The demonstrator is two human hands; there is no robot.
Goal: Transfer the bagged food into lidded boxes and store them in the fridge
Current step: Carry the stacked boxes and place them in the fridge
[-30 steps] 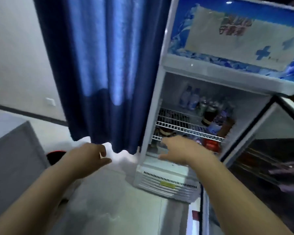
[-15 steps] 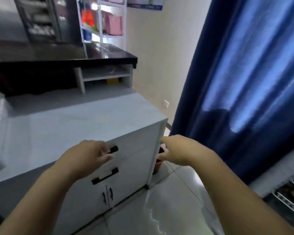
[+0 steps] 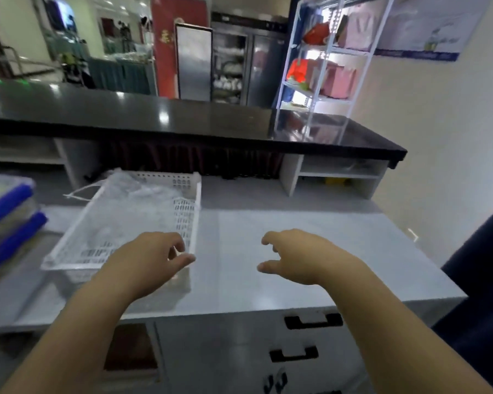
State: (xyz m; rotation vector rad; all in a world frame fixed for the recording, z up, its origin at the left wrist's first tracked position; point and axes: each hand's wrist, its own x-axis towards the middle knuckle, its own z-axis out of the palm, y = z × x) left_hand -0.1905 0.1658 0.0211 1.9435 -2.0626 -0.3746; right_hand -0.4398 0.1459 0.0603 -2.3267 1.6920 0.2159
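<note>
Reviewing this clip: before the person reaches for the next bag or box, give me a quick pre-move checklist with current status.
1. Left hand free: ok, empty, fingers loosely curled over the basket's near right corner.
2. Right hand free: ok, empty, above the grey counter.
3. Clear bags in the white basket: ok, crumpled plastic lies inside.
4. Food left in those bags: cannot tell.
5. Blue-lidded boxes within view: ok, stacked at the left edge.
6. Fridge open: cannot tell, out of view.
</note>
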